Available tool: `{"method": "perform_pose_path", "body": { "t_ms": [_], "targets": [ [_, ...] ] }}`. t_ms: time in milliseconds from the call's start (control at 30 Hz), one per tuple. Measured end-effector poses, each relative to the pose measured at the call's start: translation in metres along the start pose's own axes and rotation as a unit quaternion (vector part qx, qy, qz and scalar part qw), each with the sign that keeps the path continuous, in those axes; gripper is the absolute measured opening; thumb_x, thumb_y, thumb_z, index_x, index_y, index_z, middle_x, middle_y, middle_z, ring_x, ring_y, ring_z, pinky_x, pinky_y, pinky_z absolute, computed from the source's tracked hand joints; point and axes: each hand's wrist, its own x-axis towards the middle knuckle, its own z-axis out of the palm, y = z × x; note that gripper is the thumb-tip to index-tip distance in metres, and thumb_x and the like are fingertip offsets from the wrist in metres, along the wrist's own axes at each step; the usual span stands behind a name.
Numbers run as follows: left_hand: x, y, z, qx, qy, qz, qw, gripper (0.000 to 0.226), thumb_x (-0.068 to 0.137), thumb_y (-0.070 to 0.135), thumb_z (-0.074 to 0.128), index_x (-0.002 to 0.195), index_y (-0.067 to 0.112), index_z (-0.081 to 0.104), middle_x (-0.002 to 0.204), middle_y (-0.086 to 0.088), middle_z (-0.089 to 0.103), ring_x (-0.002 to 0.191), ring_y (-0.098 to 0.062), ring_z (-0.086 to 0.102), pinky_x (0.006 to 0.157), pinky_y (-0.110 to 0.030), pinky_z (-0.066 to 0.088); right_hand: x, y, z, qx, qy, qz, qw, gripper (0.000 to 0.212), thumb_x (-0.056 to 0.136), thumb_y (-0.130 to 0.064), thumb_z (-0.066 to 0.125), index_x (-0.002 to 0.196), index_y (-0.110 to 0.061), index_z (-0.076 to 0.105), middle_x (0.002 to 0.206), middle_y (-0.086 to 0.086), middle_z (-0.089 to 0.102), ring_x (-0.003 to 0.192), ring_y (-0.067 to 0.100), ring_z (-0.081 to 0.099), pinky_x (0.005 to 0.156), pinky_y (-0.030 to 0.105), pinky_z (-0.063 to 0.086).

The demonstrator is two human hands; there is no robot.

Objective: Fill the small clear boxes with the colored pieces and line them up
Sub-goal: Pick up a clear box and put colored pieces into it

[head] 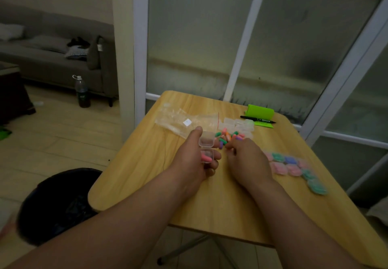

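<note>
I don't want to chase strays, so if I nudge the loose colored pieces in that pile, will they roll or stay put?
Probably roll: the colored pieces look rounded and elongated, and the table looks smooth and flat. They seem small, so likely light; a push would probably scatter the heap rather than slide it whole.

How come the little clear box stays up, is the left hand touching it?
Touching. The head view shows the left hand holding the open clear box, thumb against its raised lid and fingers curled under its base.
</note>
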Motion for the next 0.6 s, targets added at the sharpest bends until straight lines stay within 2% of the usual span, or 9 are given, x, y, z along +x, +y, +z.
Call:
{"method": "perform_pose_path", "body": {
  "t_ms": [100, 233, 333, 467, 600],
  "targets": [
    [0.000, 0.000, 0.001, 0.005, 0.000, 0.000, 1.000, 0.069, 0.103, 0.064, 0.036, 0.123, 0.007, 0.070, 0.059, 0.002, 0.051, 0.049, -0.010, 0.038, 0.052, -0.025, 0.029, 0.001, -0.002, 0.001, -0.010, 0.004, -0.007, 1.000, 0.017, 0.101, -0.026, 0.057, 0.109, -0.025, 0.072, 0.106, 0.005, 0.065, 0.098, 0.027, 0.063, 0.072, 0.035, 0.044],
    [-0.003, 0.000, 0.002, 0.011, -0.007, -0.001, 1.000, 0.061, 0.103, 0.064, 0.035, 0.113, 0.012, 0.067, 0.059, 0.002, 0.053, 0.052, -0.009, 0.037, 0.053, -0.025, 0.029, 0.001, 0.000, 0.001, -0.006, 0.015, 0.000, 1.000, 0.006, 0.098, -0.023, 0.056, 0.093, -0.023, 0.060, 0.091, 0.001, 0.058, 0.089, 0.027, 0.060, 0.066, 0.035, 0.035],
    [-0.004, 0.001, 0.003, 0.018, -0.001, -0.002, 1.000, 0.061, 0.103, 0.063, 0.035, 0.114, 0.012, 0.067, 0.062, 0.000, 0.055, 0.052, -0.010, 0.038, 0.054, -0.026, 0.029, -0.002, 0.001, -0.002, 0.002, 0.019, 0.009, 1.000, 0.006, 0.097, -0.021, 0.056, 0.091, -0.022, 0.056, 0.088, -0.002, 0.054, 0.085, 0.025, 0.057, 0.065, 0.035, 0.032],
    [-0.003, 0.001, 0.004, 0.023, 0.004, -0.005, 1.000, 0.062, 0.104, 0.062, 0.036, 0.116, 0.010, 0.066, 0.064, -0.001, 0.055, 0.054, -0.011, 0.038, 0.053, -0.025, 0.031, -0.006, 0.001, -0.008, 0.032, 0.034, 0.020, 0.999, 0.009, 0.093, -0.022, 0.062, 0.086, -0.022, 0.057, 0.085, -0.002, 0.061, 0.081, 0.021, 0.057, 0.064, 0.038, 0.042],
    [-0.001, -0.001, 0.008, 0.032, 0.004, -0.006, 0.999, 0.069, 0.103, 0.061, 0.037, 0.132, 0.005, 0.064, 0.064, -0.001, 0.056, 0.050, -0.011, 0.041, 0.051, -0.024, 0.034, -0.010, 0.003, -0.015, 0.090, 0.053, 0.047, 0.993, 0.014, 0.093, -0.021, 0.065, 0.088, -0.025, 0.053, 0.081, -0.004, 0.062, 0.077, 0.020, 0.061, 0.067, 0.042, 0.053]
  ]
}}
